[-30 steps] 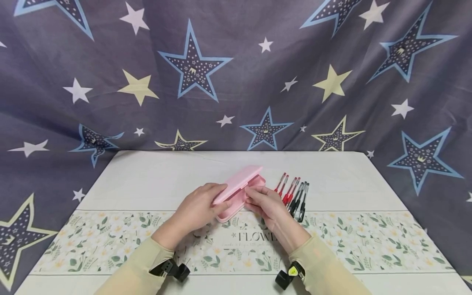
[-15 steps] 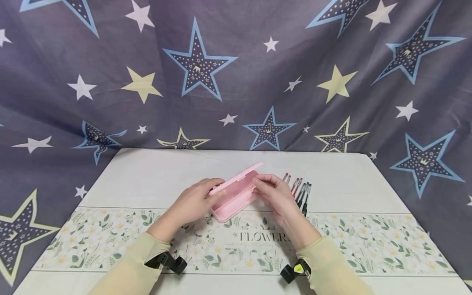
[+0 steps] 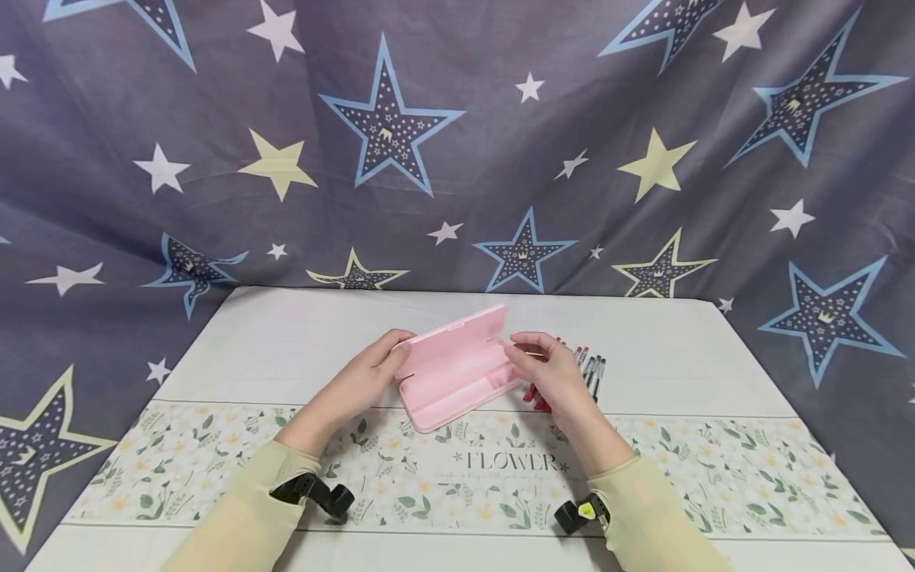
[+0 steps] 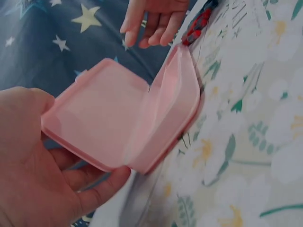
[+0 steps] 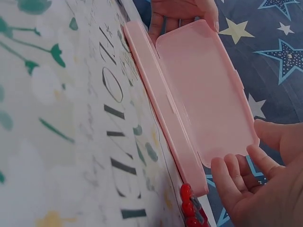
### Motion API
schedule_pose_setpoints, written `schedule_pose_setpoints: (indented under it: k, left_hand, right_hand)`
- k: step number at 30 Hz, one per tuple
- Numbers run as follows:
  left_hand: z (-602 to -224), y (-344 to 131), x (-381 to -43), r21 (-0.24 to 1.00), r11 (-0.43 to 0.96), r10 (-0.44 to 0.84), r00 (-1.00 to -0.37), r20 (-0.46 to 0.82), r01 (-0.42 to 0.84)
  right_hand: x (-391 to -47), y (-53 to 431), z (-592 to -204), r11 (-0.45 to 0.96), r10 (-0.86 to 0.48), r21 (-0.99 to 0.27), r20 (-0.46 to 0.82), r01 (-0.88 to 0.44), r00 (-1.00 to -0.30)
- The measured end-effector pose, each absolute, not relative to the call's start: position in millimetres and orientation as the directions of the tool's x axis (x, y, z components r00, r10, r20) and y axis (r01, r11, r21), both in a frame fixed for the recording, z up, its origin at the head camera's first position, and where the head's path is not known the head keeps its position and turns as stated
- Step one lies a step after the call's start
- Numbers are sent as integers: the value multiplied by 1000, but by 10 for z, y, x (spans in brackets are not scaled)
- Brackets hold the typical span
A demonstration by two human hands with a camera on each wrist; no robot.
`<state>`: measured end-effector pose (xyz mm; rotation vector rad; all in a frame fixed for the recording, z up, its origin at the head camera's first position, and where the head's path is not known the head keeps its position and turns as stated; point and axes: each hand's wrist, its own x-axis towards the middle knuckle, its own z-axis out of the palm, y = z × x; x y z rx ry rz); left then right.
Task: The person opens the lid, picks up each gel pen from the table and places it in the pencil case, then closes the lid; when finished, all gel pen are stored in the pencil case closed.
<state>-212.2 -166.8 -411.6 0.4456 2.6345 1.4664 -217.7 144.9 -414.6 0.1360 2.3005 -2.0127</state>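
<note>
A pink pencil case (image 3: 457, 392) lies on the table with its lid (image 3: 450, 343) raised, and the inside I can see holds nothing. My left hand (image 3: 364, 368) grips the lid's left end; in the left wrist view the thumb lies on its edge and the fingers (image 4: 78, 177) pass behind it. At the case's right end is my right hand (image 3: 559, 383), holding nothing. Its fingers (image 5: 227, 177) are loosely bent by the lid's corner; whether they touch it I cannot tell. Several red pens (image 3: 536, 397) and black pens (image 3: 597, 373) lie partly hidden behind that hand.
The white table (image 3: 314, 326) carries a floral printed band (image 3: 286, 492) across its front. Behind it hangs a dark curtain (image 3: 457, 143) with stars. A small black camera (image 3: 336, 500) is strapped at the left wrist, another camera (image 3: 569, 518) at the right.
The pencil case's lid has swung up and back from nearly closed, showing the inside. My left hand moved slightly left with the lid; my right hand drew away to the right.
</note>
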Motion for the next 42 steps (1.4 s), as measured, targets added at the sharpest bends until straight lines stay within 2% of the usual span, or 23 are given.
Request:
schedule_pose_setpoints:
  k: [7,16,29,42]
  left_hand:
    - [-4257,-1739,-2195,909,389,263,-964,50,153]
    - [-4512,-1792,-2262,979,197,176,-984,20,55]
    - [-4609,-1848,-2322,977,200,44,-997,68,76]
    - [-4599,-1888,-2341,976,209,18,-998,52,55]
  right_hand:
    - [-2177,1499,-4122,162,14,-981,-103,104,-995]
    - [-2188,1595,-4071,124,10,-989,-73,74,-997]
    - [-2167,1839,-4056,156,23,-986,-57,60,-998]
    - [-2085,2187,-4071,331,24,-942,-54,59,-998]
